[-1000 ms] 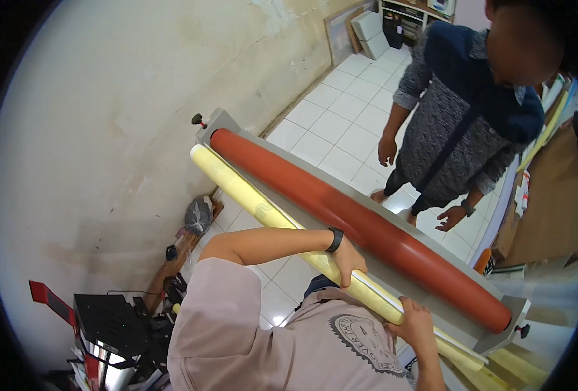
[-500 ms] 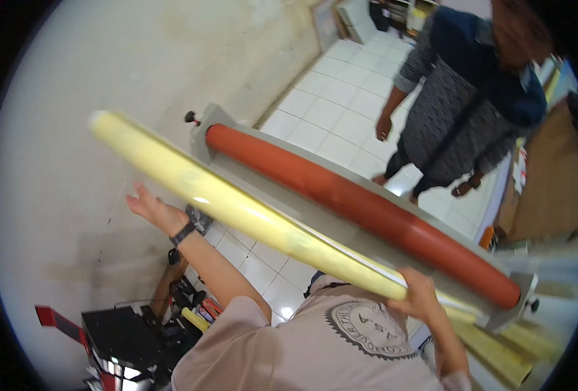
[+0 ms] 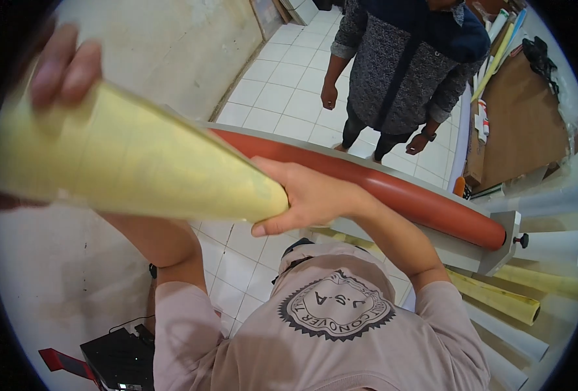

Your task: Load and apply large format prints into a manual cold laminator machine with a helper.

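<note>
A pale yellow roll of sheet material [image 3: 145,156] is raised close in front of me, slanting from the upper left to the middle. At its big, near-looking end my left hand [image 3: 67,65] has its fingers curled over the top, slightly blurred. My right hand [image 3: 312,195] wraps around the other end, with the thumb underneath. Behind the roll lies a long red-orange roller [image 3: 393,192] in a grey metal frame [image 3: 497,244]. The raised roll and my right arm hide part of that roller.
Another person [image 3: 406,72] stands beyond the roller, arms hanging. More yellow rolls [image 3: 497,296] and white rolls [image 3: 507,332] lie at the right. Brown cardboard [image 3: 523,124] leans on the right side. At lower left is a black machine [image 3: 116,358]. A wall [image 3: 152,52] borders the left.
The yellow roll has risen toward me and to the left. My left hand, open beneath it before, now grips its far left end. My right hand has moved up and left with the roll.
</note>
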A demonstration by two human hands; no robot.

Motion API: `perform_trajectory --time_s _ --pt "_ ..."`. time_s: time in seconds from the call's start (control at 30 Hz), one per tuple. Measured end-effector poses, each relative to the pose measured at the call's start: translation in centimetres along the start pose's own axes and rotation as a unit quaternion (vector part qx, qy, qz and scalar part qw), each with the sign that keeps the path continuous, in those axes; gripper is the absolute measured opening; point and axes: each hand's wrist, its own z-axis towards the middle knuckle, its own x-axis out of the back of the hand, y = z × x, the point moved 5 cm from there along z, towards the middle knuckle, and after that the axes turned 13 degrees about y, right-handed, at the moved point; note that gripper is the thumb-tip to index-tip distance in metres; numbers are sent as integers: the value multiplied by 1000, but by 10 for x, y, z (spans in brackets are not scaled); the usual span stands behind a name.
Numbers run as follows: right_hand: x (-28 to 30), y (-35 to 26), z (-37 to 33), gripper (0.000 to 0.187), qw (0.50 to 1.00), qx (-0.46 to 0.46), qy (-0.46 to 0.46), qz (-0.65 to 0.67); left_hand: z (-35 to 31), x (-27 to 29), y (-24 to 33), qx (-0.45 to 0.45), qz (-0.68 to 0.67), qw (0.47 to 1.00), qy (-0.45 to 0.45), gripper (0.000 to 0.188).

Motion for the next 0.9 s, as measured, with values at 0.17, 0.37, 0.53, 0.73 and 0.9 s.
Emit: perform_trajectory --time_s 0.17,0.37,0.53,0.73,0.9 --pt "13 14 -9 66 1000 12 -13 -8 14 -12 -23 57 81 991 90 87" --pt "-38 -29 4 82 992 62 -112 20 -16 -59 13 28 296 937 185 88" --pt "-32 -102 55 112 970 199 24 136 -81 -105 37 25 479 833 275 90" --pt "-107 -167 60 56 934 254 -192 164 -325 -94 -93 244 417 757 439 75" --pt "-198 14 4 68 983 75 -170 5 -497 -98 -127 469 423 656 413 65"
